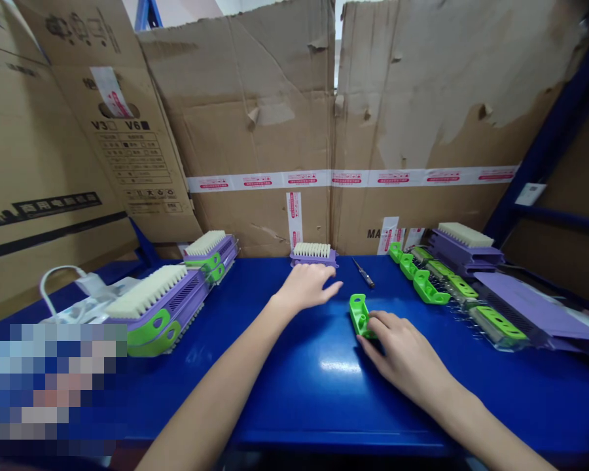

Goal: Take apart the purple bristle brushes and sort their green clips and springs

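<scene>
My right hand (397, 343) has its thumb and fingers closed around the near end of a bright green plastic end piece (358, 313) with a hole in its upper tab, low over the blue tabletop. Farther back, my left hand (307, 286) reaches to a purple block with cream bristles (313, 251). Its thumb stands apart from the fingers, and no object shows between them. The hand overlaps the block's near edge, so I cannot tell whether they touch. A dark slim screwdriver-like tool (364, 273) lies right of the block.
Purple-and-green bristle brushes (150, 304) stand on the left by a white cable (53, 275). At right lie loose green end pieces (427, 289), clear pieces with green tops and metal pins (499, 325), and purple housings (535, 307). Cardboard (260, 131) walls the blue table's (285, 399) back.
</scene>
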`<state>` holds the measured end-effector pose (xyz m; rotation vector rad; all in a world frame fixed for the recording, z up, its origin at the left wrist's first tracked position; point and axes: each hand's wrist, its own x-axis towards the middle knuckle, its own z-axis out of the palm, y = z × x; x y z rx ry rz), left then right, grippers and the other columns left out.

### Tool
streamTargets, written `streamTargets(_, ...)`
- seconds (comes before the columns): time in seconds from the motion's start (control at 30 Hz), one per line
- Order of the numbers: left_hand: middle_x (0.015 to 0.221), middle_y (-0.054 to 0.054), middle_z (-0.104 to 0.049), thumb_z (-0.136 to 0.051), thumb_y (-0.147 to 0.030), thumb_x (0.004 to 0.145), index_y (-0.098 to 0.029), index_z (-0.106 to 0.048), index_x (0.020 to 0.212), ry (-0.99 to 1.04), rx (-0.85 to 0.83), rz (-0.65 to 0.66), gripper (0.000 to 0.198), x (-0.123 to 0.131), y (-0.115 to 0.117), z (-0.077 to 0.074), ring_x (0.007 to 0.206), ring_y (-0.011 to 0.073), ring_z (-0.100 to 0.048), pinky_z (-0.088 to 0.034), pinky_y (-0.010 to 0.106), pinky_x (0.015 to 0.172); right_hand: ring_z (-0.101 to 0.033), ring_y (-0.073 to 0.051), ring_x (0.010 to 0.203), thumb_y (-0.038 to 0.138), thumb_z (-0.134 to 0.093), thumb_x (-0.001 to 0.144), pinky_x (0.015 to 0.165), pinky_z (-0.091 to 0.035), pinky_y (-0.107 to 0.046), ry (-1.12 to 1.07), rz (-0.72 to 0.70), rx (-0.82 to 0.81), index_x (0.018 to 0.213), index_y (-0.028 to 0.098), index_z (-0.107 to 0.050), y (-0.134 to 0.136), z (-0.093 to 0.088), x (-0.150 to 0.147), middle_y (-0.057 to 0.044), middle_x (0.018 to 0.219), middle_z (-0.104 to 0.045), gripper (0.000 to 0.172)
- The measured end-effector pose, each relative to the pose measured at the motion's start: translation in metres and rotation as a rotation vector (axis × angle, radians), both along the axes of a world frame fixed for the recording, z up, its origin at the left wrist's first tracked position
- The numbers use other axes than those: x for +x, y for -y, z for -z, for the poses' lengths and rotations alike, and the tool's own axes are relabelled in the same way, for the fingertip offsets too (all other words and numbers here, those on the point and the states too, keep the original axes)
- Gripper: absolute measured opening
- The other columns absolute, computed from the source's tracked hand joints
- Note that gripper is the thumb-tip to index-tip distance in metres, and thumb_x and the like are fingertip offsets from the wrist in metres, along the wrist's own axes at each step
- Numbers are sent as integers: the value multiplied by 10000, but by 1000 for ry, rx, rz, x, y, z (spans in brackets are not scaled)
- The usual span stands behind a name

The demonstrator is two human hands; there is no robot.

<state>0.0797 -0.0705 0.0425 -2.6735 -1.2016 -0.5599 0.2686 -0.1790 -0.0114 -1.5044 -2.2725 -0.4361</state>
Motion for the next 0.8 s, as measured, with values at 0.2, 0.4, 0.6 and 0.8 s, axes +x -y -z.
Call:
streamTargets(0.2, 938, 96, -711, -444, -420, 895, -202, -664, 948, -151, -86, -301, 315, -43, -39, 20, 877, 258, -679, -483, 332, 746, -636, -213, 746, 255, -404, 895, 652, -509, -329, -33, 36, 164, 799, 180, -560, 21, 8, 14, -111, 914, -655, 198)
streamTargets(0.4, 911, 72, -712, -440, -416, 883, -218, -666, 942, -104, -142, -396, 305, -61, -50, 23, 890, 260, -671, -471, 324, 720, -649, -236, 785, 362, -354, 919, 683, -513, -340, -13, 179, 193, 898, 170, -593, 26, 15, 79, -122, 903, -666, 307)
streamTargets(0.6, 915, 67, -709, -438, -417, 884, -226, -663, 947, -97, -161, -394, 302, -61, -51, 23, 886, 243, -667, -460, 308, 721, -651, -261, 757, 425, -314, 917, 631, -513, -354, 10, 356, 203, 892, 169, -617, 29, 14, 113, -124, 878, -666, 397)
streamTargets(0.8, 913, 64, -711, -433, -417, 880, -230, -662, 951, -106, -156, -397, 304, -61, -52, 25, 887, 244, -666, -459, 306, 714, -650, -256, 756, 468, -257, 929, 613, -517, -351, 37, 409, 239, 920, 165, -605, 28, 19, 122, -117, 920, -643, 461)
